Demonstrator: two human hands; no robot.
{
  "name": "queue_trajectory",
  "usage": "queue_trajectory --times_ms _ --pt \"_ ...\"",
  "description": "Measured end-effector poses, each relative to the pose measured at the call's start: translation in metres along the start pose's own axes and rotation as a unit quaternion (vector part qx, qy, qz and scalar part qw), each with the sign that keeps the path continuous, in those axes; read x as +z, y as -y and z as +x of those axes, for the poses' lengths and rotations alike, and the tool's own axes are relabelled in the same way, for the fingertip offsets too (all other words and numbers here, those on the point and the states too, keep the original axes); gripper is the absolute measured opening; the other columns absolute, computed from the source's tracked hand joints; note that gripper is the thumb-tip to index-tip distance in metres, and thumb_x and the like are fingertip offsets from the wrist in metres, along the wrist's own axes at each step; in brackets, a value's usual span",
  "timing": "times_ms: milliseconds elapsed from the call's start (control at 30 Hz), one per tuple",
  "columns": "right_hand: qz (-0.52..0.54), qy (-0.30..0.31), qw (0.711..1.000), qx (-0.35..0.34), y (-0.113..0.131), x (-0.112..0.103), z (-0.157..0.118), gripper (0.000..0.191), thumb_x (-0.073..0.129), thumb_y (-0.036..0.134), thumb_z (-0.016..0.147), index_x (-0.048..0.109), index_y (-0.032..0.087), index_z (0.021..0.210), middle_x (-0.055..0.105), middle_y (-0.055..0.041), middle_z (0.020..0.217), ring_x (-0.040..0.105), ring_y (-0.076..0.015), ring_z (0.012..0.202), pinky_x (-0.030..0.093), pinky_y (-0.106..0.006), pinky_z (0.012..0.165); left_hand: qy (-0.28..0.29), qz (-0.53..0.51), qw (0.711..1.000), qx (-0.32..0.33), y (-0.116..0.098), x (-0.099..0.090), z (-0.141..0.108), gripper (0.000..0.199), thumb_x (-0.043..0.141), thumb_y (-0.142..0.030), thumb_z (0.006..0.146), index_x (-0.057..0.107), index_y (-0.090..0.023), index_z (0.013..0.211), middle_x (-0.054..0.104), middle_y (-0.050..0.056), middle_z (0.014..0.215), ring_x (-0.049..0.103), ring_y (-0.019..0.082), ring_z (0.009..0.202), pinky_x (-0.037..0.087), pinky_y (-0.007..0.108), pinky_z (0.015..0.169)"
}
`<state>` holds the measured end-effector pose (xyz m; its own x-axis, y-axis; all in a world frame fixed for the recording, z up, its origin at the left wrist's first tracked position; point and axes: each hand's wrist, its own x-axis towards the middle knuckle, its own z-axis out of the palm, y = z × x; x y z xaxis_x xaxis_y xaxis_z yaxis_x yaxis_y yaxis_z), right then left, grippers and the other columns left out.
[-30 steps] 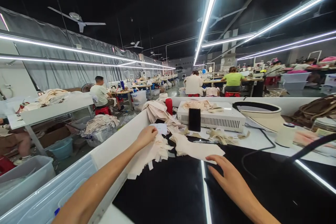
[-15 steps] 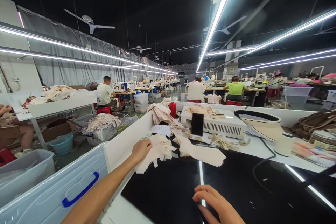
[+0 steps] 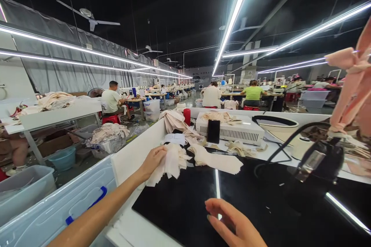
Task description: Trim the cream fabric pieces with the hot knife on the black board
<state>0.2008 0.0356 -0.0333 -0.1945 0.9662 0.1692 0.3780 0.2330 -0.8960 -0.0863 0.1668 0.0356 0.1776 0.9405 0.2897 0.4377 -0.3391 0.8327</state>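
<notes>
A loose pile of thin cream cloth strips (image 3: pixel 175 159) lies left of and below the frame's centre, its ends fanned and uneven over the glossy black bench (image 3: pixel 176 204). Just right of it, a flatter stack of long cream cloth pieces (image 3: pixel 218 159) slants toward the lower right, its right end stepped.

- The worktop (image 3: pixel 176 206) was glossy black across the frame's lower middle.
- Cream fabric strips (image 3: pixel 174 160) and a fabric stack (image 3: pixel 216 161) lay side by side mid-frame.
- Behind them sat a white vented box (image 3: pixel 232 134).
- A cream thread cone (image 3: pixel 300 149) stood farther right.
</notes>
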Motion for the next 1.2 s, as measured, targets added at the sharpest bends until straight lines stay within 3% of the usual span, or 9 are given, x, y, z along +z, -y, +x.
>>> queue_trajectory --times_ms 100,167,367,500,600,700,800,1000,1200 --pt "0.105 -0.011 0.993 0.048 0.001 0.000 0.007 0.056 0.066 0.065 0.088 0.068 0.026 0.129 0.074 -0.0106 0.127 0.067 -0.0289 0.124 0.055 -0.036 0.103 0.079 -0.076 0.994 -0.020 -0.020 0.022 -0.025 0.021 0.044 -0.040 0.084 0.043 -0.022 0.075 0.041 -0.003 0.068 0.039 0.014 0.062 0.037 0.025 0.055" --pt "0.159 -0.009 0.985 0.069 0.005 0.003 0.008 0.068 0.068 0.072 0.083 0.067 0.025 0.132 0.073 -0.0119 0.128 0.066 -0.0312 0.126 0.054 -0.040 0.106 0.120 -0.114 0.986 -0.033 -0.031 0.038 -0.041 0.024 0.046 -0.044 0.082 0.042 -0.022 0.074 0.040 -0.003 0.069 0.038 0.013 0.061 0.035 0.024 0.055" --pt "0.310 0.096 0.945 0.037 0.024 0.021 -0.001 0.060 0.075 0.067 0.081 0.076 0.020 0.118 0.078 -0.0101 0.114 0.071 -0.0312 0.112 0.049 -0.047 0.109 0.208 -0.175 0.960 -0.073 -0.045 0.068 -0.068 0.025 0.049 -0.043 0.082 0.045 -0.020 0.073 0.040 -0.003 0.069 0.033 0.012 0.062 0.029 0.024 0.055" --pt "0.314 0.086 0.945 0.022 0.029 0.024 -0.005 0.045 0.077 0.056 0.086 0.075 0.023 0.117 0.078 -0.0071 0.113 0.071 -0.0277 0.107 0.051 -0.042 0.104 0.224 -0.165 0.956 -0.095 -0.042 0.073 -0.073 0.045 0.047 -0.061 0.091 0.050 -0.019 0.074 0.043 -0.004 0.068 0.033 0.012 0.061 0.029 0.024 0.055" --pt "0.316 0.097 0.943 0.028 0.029 0.023 -0.007 0.047 0.077 0.059 0.085 0.074 0.022 0.114 0.078 -0.0064 0.106 0.071 -0.0264 0.101 0.052 -0.040 0.096 0.245 -0.147 0.954 -0.092 -0.040 0.074 -0.074 0.057 0.057 -0.075 0.084 0.054 -0.018 0.081 0.046 -0.004 0.068 0.036 0.011 0.060 0.027 0.023 0.053" --pt "0.313 0.102 0.943 0.046 0.026 0.022 -0.009 0.049 0.079 0.063 0.080 0.074 0.020 0.103 0.076 -0.0049 0.092 0.069 -0.0244 0.090 0.052 -0.036 0.084 0.261 -0.125 0.956 -0.059 -0.038 0.075 -0.074 0.055 0.068 -0.070 0.080 0.059 -0.016 0.085 0.052 -0.003 0.071 0.041 0.011 0.062 0.028 0.022 0.056" --pt "0.315 0.082 0.941 0.088 0.023 0.022 -0.013 0.046 0.078 0.063 0.081 0.071 0.019 0.092 0.072 -0.0017 0.082 0.065 -0.0180 0.077 0.048 -0.029 0.073 0.237 -0.096 0.967 -0.016 -0.038 0.077 -0.073 0.051 0.059 -0.065 0.091 0.055 -0.016 0.075 0.048 -0.003 0.070 0.038 0.011 0.064 0.027 0.023 0.057" --pt "0.366 0.125 0.916 0.106 0.017 0.028 -0.016 0.056 0.088 0.062 0.068 0.073 0.020 0.101 0.072 -0.0023 0.084 0.066 -0.0208 0.082 0.049 -0.033 0.082 0.223 -0.078 0.972 0.014 -0.042 0.083 -0.071 0.052 0.051 -0.060 0.096 0.043 -0.018 0.066 0.039 -0.003 0.068 0.034 0.012 0.065 0.027 0.025 0.058" --pt "0.214 0.149 0.958 0.117 0.008 0.030 -0.015 0.044 0.082 0.060 0.072 0.068 0.018 0.075 0.046 0.0044 0.063 0.037 -0.0113 0.063 0.032 -0.026 0.062 0.218 -0.085 0.972 0.007 -0.045 0.088 -0.074 0.053 0.052 -0.058 0.097 0.036 -0.019 0.064 0.034 -0.004 0.067 0.029 0.011 0.063 0.023 0.026 0.055"
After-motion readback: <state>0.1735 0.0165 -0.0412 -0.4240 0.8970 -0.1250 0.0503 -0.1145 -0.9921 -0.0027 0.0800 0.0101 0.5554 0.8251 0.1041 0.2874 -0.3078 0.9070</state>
